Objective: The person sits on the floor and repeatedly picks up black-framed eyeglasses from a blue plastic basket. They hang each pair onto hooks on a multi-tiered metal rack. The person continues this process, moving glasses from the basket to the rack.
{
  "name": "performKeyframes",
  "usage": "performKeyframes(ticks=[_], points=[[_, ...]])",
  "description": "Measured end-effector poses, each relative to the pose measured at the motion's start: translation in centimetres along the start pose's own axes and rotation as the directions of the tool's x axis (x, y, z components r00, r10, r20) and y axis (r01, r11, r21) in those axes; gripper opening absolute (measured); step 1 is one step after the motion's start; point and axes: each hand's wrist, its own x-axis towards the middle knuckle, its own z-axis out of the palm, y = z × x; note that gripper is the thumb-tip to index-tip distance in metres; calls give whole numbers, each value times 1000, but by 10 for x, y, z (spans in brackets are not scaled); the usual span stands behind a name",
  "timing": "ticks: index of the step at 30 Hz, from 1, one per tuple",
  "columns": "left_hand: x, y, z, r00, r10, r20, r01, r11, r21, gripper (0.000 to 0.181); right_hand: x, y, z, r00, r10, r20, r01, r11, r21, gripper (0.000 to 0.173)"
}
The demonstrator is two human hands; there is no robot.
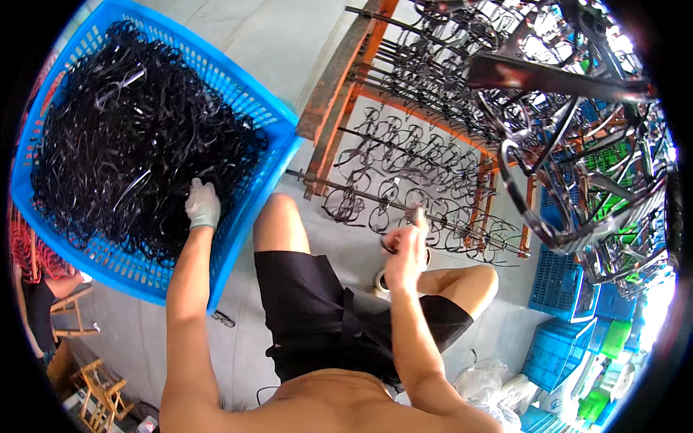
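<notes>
A large blue plastic basket (222, 59) at the left is heaped with black glossy strips and frames (130, 140) that look like plastic eyeglass frames. My left hand (203, 204), in a pale glove, reaches into the heap near the basket's right side; its fingertips are partly hidden among the pieces. My right hand (405, 251) is raised before a metal rod (368, 199) hung with black frames. Its fingers are bent round a small dark object (389, 244), blurred, which I cannot name. Rows of similar frames (414, 138) hang on further rods of an orange rack (333, 119).
Bunches of black frames (574, 216) hang close by at the upper right. Blue crates (557, 352) and clear plastic bags (482, 381) stand at the lower right. A roll of tape (381, 281) lies between my legs. Small wooden stools (103, 395) and part of another person (40, 308) are at the left.
</notes>
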Motion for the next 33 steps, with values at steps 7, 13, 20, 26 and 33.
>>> performKeyframes(ticks=[7, 13, 20, 26, 33], points=[[-33, 29, -50, 942, 87, -323, -210, 906, -367, 22, 22, 51, 35, 971, 208, -119, -181, 962, 207, 32], [-71, 31, -67, 930, 130, -343, -319, 751, -579, 54, 47, 93, 36, 968, -79, -239, 71, 996, -46, 28], [-88, 53, -119, 910, -12, -414, -338, 556, -759, 36, 34, 55, 47, 935, 211, -285, -179, 975, 135, 31], [-129, 92, -134, 797, 573, -192, -460, 368, -808, 34, -16, -31, 37, 891, -412, 191, 452, 768, -454, 46], [-154, 125, -133, -158, 987, 22, 236, 59, -970, 37, 0, -74, 0, 82, -35, 996, 171, 985, 21, 54]])
